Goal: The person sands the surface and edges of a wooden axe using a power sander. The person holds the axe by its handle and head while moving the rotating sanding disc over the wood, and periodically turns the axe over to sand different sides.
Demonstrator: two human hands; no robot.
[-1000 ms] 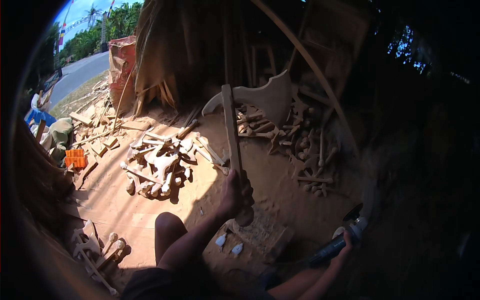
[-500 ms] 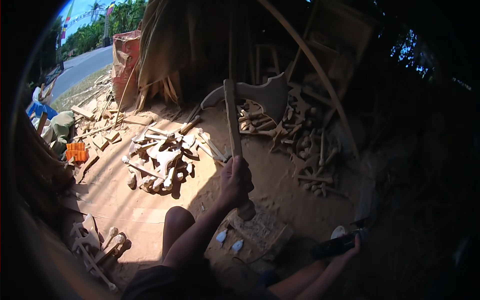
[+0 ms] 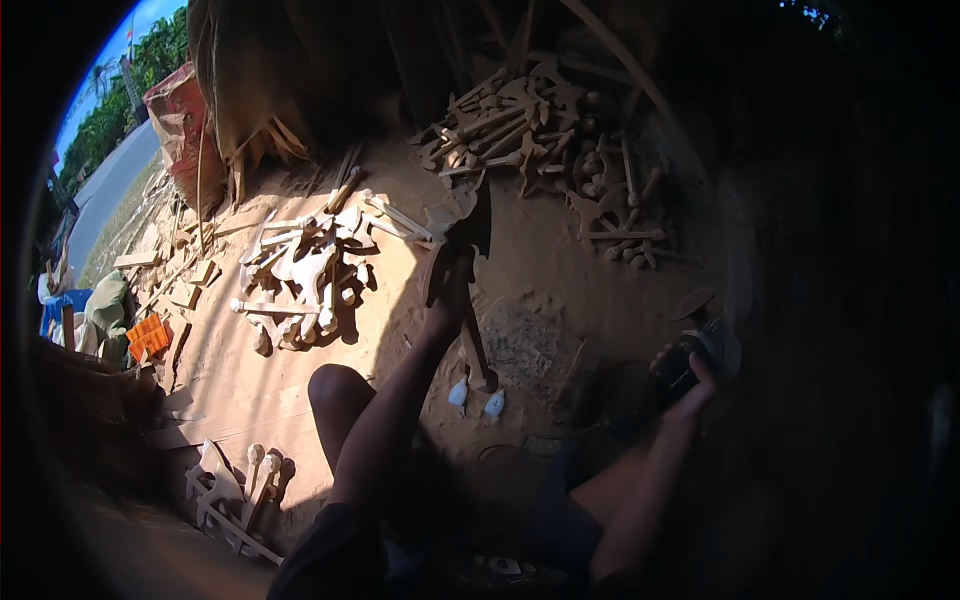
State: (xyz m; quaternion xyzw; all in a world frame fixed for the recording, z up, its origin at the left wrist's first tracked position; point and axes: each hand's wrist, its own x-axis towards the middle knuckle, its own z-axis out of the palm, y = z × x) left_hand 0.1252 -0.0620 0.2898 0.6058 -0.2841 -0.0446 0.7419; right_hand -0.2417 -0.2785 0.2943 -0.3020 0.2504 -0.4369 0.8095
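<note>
In front of me my left hand (image 3: 450, 285) is closed around a carved wooden axe (image 3: 474, 352) near its head. The axe's handle hangs down below my fist, and its head is in shadow and partly hidden by the hand. On the right, my right hand (image 3: 695, 388) is wrapped around the dark body of an angle grinder (image 3: 672, 372), held apart from the axe. Whether its disc turns I cannot tell. Beneath the axe lies a rough block (image 3: 520, 345) on the sandy ground, with two small white objects (image 3: 494, 404) close to the handle's lower end.
A sunlit heap of carved wooden pieces (image 3: 305, 265) lies left of my left hand. Another pile (image 3: 510, 120) is farther off. Several pieces (image 3: 240, 490) lie at the near left, beyond my knee (image 3: 338, 395). Wood scraps and an orange item (image 3: 149, 338) lie at the far left.
My left hand has gone from the handle to near the axe's head, and the axe has come down and tilted. My right hand has raised the grinder. The view has shifted.
</note>
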